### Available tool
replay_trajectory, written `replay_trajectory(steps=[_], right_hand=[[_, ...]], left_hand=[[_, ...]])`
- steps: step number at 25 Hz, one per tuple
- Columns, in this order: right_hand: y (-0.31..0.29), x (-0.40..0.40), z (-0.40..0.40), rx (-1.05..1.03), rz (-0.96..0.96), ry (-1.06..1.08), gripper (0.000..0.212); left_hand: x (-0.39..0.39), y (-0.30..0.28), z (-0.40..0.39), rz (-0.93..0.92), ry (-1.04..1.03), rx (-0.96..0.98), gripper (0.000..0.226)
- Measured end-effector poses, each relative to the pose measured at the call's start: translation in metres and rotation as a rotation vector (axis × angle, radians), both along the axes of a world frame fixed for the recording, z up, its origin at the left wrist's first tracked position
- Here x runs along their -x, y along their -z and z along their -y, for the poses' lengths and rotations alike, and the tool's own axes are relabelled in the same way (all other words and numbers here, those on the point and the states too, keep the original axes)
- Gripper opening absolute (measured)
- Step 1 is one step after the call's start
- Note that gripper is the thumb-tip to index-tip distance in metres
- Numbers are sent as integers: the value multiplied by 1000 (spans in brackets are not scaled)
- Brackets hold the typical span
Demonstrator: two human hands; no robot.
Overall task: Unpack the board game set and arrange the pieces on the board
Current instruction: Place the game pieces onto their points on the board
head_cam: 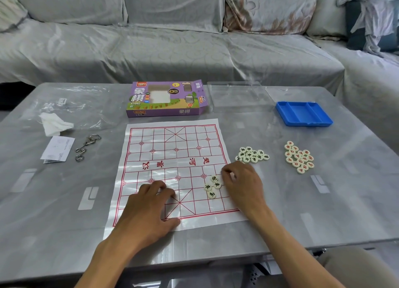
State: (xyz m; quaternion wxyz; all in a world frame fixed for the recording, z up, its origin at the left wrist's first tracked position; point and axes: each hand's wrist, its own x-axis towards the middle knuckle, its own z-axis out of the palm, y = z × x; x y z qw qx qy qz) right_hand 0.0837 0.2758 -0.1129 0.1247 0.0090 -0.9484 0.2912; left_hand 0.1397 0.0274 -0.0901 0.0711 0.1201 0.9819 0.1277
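A white sheet board (170, 158) with a red grid lies flat on the table. Several round white pieces with black characters (212, 186) sit in a small cluster on its near right part. My right hand (241, 184) rests curled just right of that cluster, fingertips at the board's right edge; whether it holds a piece is hidden. My left hand (149, 208) lies palm down on the board's near left, fingers bent, holding nothing. A pile of black-lettered pieces (251, 155) lies off the board to the right, and a pile of red-lettered pieces (300, 157) farther right.
The purple game box (166, 99) lies behind the board. A blue plastic tray (303, 114) and a clear lid (237, 95) sit at the back right. At left are a plastic bag (71, 106), crumpled tissue (54, 122), a folded leaflet (57, 149) and a metal wire puzzle (86, 146). A covered sofa (172, 39) stands beyond the table.
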Motion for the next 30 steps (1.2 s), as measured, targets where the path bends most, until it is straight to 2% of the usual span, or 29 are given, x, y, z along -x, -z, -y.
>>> replay_trajectory(steps=[2, 4, 11, 16, 22, 25, 28, 30], right_hand=[[-1, 6, -12, -109, -39, 165, 17], [0, 11, -21, -180, 21, 213, 19], [-1, 13, -15, -164, -16, 204, 7], [1, 22, -16, -215, 35, 219, 17], [1, 25, -19, -220, 11, 226, 12], [-2, 25, -18, -135, -32, 234, 7], [-6, 15, 8, 17, -120, 16, 5], [1, 5, 28, -75, -133, -191, 5]], left_hand=[[0, 0, 0, 4, 1, 4, 60], [0, -1, 1, 9, 1, -5, 60], [0, -3, 0, 11, 3, -26, 60], [-1, -1, 2, 6, 2, -23, 60], [0, -1, 2, 1, 3, -23, 59], [0, -1, 1, 0, 6, -32, 59], [0, -2, 1, -6, 8, -34, 59], [0, -1, 1, -2, 7, -28, 59]])
